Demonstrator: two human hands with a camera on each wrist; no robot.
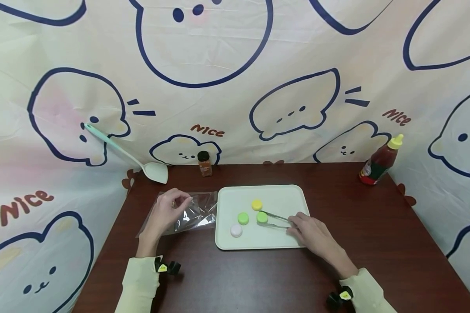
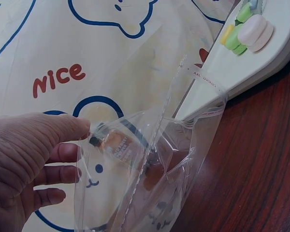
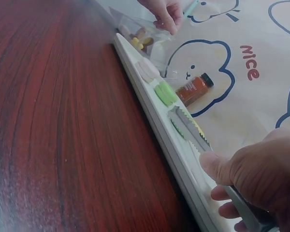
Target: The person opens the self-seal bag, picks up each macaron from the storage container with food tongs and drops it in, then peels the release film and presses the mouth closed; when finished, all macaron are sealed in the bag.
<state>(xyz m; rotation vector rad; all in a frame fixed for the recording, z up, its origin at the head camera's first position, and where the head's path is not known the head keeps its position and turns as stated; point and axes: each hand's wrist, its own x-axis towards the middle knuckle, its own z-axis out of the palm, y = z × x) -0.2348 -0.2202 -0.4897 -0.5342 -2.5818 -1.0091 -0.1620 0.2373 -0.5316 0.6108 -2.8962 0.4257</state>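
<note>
My left hand (image 1: 166, 213) pinches the top edge of a clear plastic bag (image 1: 201, 211) between thumb and fingertips; in the left wrist view the bag (image 2: 183, 154) hangs with its mouth partly spread. My right hand (image 1: 316, 237) grips metal tongs (image 1: 275, 215), whose toothed ends stand on either side of a green macaron (image 1: 262, 217) on the white tray (image 1: 291, 195). Near it lie a yellow macaron (image 1: 256, 204), a second green macaron (image 1: 243, 218) and a pale pink macaron (image 1: 236, 230). Yellow and brown shapes (image 3: 140, 42) show through the bag in the right wrist view.
At the back of the dark wooden table (image 1: 235, 282) stands a small spice bottle (image 1: 205, 165). A turner (image 1: 154, 172) with a mint handle leans against the printed cloth at back left. Toward the back right is a red sauce bottle (image 1: 380, 163) with a yellow cap.
</note>
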